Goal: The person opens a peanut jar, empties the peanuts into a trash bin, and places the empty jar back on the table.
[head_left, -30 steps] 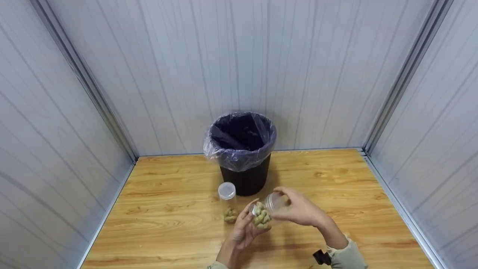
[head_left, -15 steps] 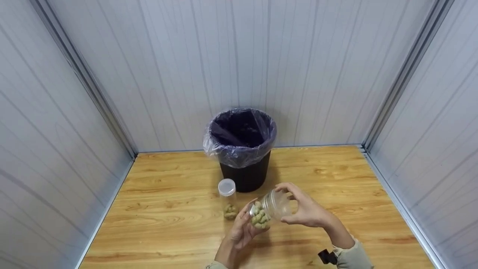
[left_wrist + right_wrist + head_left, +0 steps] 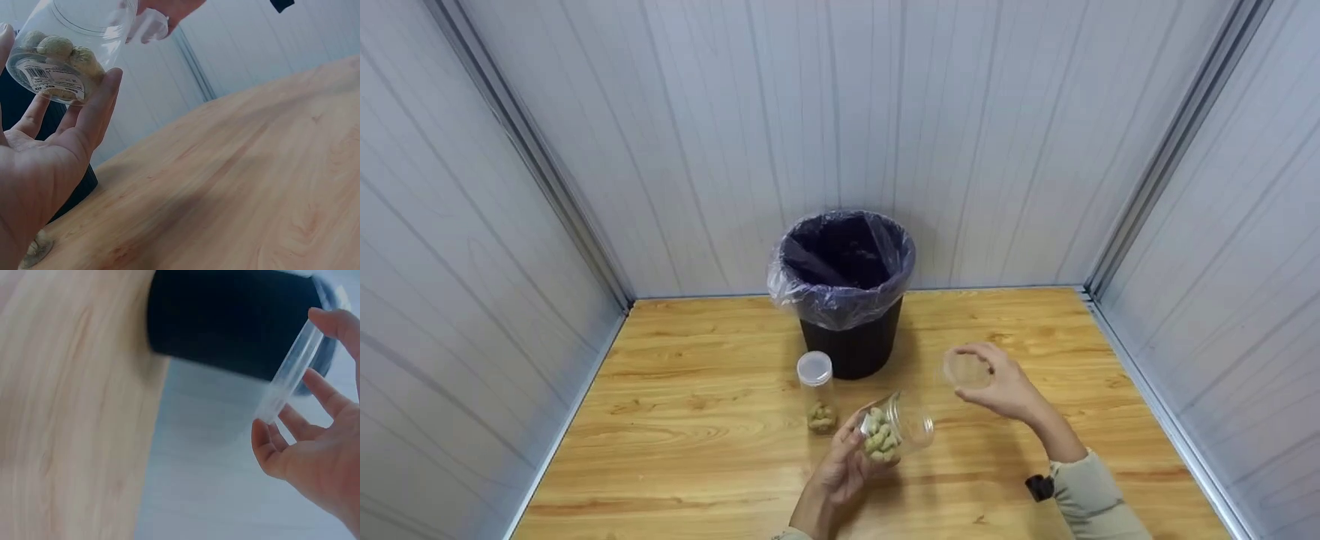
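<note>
In the head view my left hand (image 3: 842,466) grips a clear plastic jar (image 3: 913,426) near its base. The jar is tilted, its uncovered mouth pointing right. Lumpy tan pieces that look like unshelled peanuts (image 3: 880,435) lie in its bottom part. A printed label (image 3: 50,77) shows on the base in the left wrist view. My right hand (image 3: 1006,386) pinches a round clear lid (image 3: 962,369) by its edge, apart from the jar. The right wrist view shows thumb and fingertips on opposite sides of the lid (image 3: 289,374).
A second clear jar (image 3: 817,391) with a lid on stands upright left of my hands, similar pieces at its bottom. Behind it is a black bin (image 3: 851,349) lined with a plastic bag (image 3: 840,304). Pale panel walls (image 3: 720,150) enclose the wooden tabletop (image 3: 697,420).
My right hand has taken the lid off the jar's mouth and moved it right and away from me. My left hand still holds the tilted jar in nearly the same place.
</note>
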{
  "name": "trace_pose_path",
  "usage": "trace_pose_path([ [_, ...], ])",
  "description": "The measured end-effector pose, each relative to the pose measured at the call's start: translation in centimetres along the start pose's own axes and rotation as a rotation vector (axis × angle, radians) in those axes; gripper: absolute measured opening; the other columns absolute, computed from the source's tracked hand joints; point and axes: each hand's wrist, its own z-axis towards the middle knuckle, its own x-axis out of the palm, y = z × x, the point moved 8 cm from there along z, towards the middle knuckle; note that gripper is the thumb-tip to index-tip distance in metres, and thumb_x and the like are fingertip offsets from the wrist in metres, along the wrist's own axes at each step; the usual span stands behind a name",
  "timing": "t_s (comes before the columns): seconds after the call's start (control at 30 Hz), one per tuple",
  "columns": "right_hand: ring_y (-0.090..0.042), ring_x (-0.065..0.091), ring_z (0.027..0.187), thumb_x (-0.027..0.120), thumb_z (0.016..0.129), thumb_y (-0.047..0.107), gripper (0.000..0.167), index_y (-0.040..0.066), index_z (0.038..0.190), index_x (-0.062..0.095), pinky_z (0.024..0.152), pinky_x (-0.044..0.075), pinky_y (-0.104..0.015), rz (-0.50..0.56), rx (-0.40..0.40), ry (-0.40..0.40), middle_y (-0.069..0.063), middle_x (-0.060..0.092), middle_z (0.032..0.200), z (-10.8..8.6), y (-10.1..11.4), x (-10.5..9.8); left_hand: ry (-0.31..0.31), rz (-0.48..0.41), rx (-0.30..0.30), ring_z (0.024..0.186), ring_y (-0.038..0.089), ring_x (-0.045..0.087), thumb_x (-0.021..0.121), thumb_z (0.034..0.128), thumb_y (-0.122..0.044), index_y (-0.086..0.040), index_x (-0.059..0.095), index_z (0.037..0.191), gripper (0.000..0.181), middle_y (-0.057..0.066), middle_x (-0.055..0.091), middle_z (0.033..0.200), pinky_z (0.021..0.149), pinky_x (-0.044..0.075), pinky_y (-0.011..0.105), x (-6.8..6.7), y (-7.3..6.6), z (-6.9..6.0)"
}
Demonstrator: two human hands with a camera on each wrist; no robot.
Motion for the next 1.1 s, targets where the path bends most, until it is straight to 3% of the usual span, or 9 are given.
trace_pose_path([
  [0.2,-0.045,0.043,0.122,0.080,0.080,0.020,0.060,0.005,0.133,0.056,0.097,0.037,-0.065,-0.085,0.134,-0.032,-0.024,0.047,0.134,2.3,-4.6,-3.1,-0.037,-0.004,0.012,0.120,0.029,0.052,0.058,0.0979,-0.016,0.002,0.007,0.151,0.075,0.013,0.045,0.138,0.100,0.044,0.048,-0.3,0.3,-0.2],
  [0.4,-0.048,0.037,0.126,0.077,0.083,0.019,0.062,-0.001,0.136,0.051,0.097,0.036,-0.065,-0.125,0.192,-0.042,-0.028,0.040,0.138,4.1,-7.9,-4.8,-0.070,0.002,0.015,0.121,0.028,0.052,0.057,0.0975,-0.016,-0.001,0.020,0.150,0.066,0.012,0.046,0.138,0.100,0.045,0.047,-0.7,1.0,-0.8],
  [0.6,-0.051,0.038,0.124,0.077,0.083,0.016,0.061,-0.006,0.134,0.051,0.097,0.037,-0.065,-0.181,0.223,-0.047,-0.033,0.042,0.136,4.7,-10.7,-4.1,-0.062,0.003,0.007,0.120,0.024,0.052,0.053,0.1000,-0.017,0.002,0.014,0.151,0.066,0.009,0.049,0.136,0.102,0.044,0.044,-1.1,1.6,-1.8],
  [0.8,-0.055,0.033,0.126,0.074,0.085,0.021,0.060,-0.008,0.133,0.051,0.103,0.027,-0.067,-0.251,0.286,0.004,-0.035,0.043,0.135,5.0,-14.0,-2.6,-0.045,-0.018,0.029,0.120,0.017,0.052,0.054,0.0992,-0.014,-0.001,0.021,0.151,0.063,0.005,0.049,0.138,0.106,0.039,0.028,-1.3,1.9,-2.2],
  [0.97,-0.056,0.027,0.129,0.075,0.085,0.022,0.061,-0.009,0.132,0.051,0.107,0.014,-0.069,-0.301,0.338,0.045,-0.034,0.048,0.131,4.5,-16.0,-1.5,-0.056,-0.046,0.020,0.125,0.020,0.050,0.055,0.0984,-0.014,-0.004,0.033,0.147,0.054,0.009,0.049,0.140,0.108,0.034,0.030,-1.2,2.3,-2.5],
  [1.1,-0.059,0.024,0.129,0.076,0.085,0.021,0.063,-0.008,0.135,0.049,0.106,0.017,-0.069,-0.293,0.381,0.069,-0.035,0.045,0.134,3.8,-17.0,-1.0,-0.091,-0.037,0.019,0.126,0.024,0.050,0.058,0.0975,-0.016,0.002,0.021,0.150,0.066,0.012,0.049,0.139,0.108,0.036,0.033,-1.4,2.4,-2.7],
])
